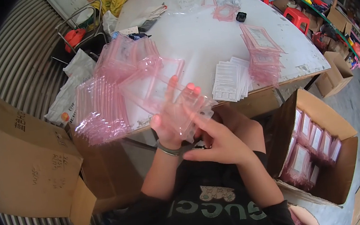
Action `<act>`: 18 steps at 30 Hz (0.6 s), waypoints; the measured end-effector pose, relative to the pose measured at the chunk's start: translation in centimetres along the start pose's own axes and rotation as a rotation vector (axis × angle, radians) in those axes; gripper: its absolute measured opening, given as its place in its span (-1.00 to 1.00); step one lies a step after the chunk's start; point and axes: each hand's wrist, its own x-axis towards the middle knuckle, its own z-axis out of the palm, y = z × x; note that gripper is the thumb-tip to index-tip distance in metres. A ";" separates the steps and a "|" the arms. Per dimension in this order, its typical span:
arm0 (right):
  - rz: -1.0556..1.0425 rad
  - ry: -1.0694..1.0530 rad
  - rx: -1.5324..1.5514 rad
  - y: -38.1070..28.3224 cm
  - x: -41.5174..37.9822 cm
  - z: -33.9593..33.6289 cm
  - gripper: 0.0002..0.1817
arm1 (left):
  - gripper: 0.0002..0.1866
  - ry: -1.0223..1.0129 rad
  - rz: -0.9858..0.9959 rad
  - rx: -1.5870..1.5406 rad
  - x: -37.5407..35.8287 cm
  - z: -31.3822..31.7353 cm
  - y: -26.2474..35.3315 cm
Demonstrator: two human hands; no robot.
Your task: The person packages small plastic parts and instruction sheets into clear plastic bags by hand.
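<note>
My left hand (167,129), with a band at the wrist, holds up a clear plastic pouch (184,114); its fingers show through the film. My right hand (221,142) lies against the pouch's near side, index finger stretched along the film and thumb apart; its lower fingers are partly hidden. Just beyond, flat pink-edged pouches (141,88) overlap on the table. To the left stands a thick pile of the same pouches (101,103). Right of my hands lie printed white cards (229,80), beside a stack of pink-edged pouches with cards inside (263,52).
The white table (198,35) has its front edge close to my lap. An open carton (346,169) of filled pouches is at my right. Another carton (30,160) stands at my left. A small black object (241,16) lies farther back. Two people sit or stand at a far bench.
</note>
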 end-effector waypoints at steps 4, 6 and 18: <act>-0.154 0.326 -0.824 1.1 0.6 1.3 -0.27 | 0.09 0.264 0.022 0.184 -0.2 2.0 0.2; -0.272 0.463 -0.963 1.3 0.9 1.9 -0.31 | 0.04 0.339 0.027 0.143 -0.2 2.7 -0.4; -0.597 0.664 -0.963 2.2 2.8 1.9 -0.63 | -0.14 0.734 0.046 0.027 0.0 5.3 -0.8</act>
